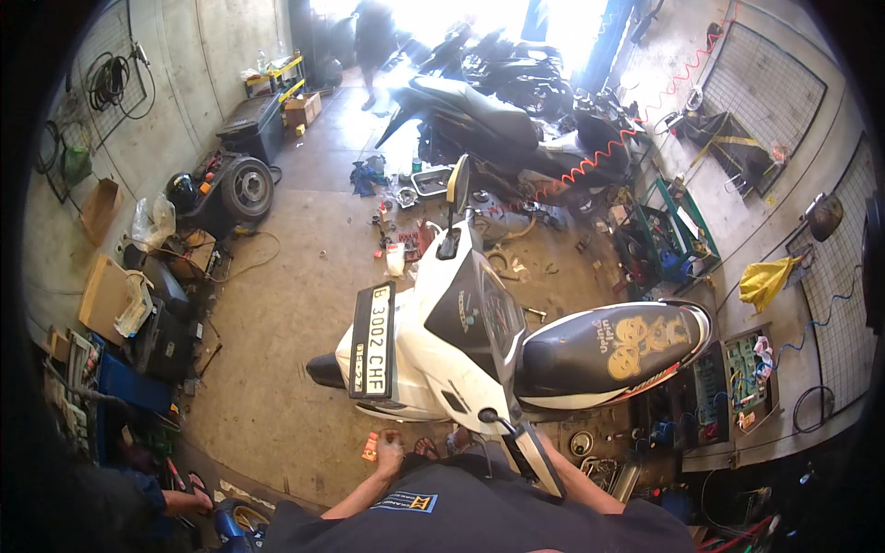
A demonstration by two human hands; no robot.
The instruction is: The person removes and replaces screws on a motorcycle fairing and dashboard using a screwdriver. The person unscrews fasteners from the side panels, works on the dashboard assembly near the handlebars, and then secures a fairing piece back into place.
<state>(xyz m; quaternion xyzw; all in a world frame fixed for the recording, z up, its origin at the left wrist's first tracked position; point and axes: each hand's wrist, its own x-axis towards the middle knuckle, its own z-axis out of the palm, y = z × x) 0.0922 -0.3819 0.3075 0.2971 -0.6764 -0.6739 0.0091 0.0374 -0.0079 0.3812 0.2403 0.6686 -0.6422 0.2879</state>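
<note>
Just short of the near side of a white plastic-bodied scooter (pixel 419 370), my left hand (pixel 390 453) is curled nearly closed, thumb and fingers pinching a small, flat orange-red packet (pixel 370 447) that juts out to their left. I see a gap between these fingers and the bodywork. My right forearm (pixel 590 484) runs behind the dark, long-backed near mirror (pixel 537 458); that hand is hidden, so I cannot tell how far its fingers are open or whether they grip anything.

Ahead of my left fingers is the scooter's black rectangular number plate (pixel 372 309) with white characters. Ahead and to their right stretches the long black seat (pixel 558 355) printed with golden cartoon figures. Just right of my left fingers, lower down, a sandalled foot (pixel 426 447) shows on the brown concrete floor (pixel 277 369).

Well off to the left of my fingers, another person's bare forearm (pixel 180 502) reaches in. Farther ahead on that side lies a black-tyred wheel (pixel 248 188). Far ahead to the right, a red coiled hose (pixel 590 164) crosses in front of a dark motorcycle (pixel 479 111), and a crumpled yellow cloth (pixel 767 283) hangs by the wall.
</note>
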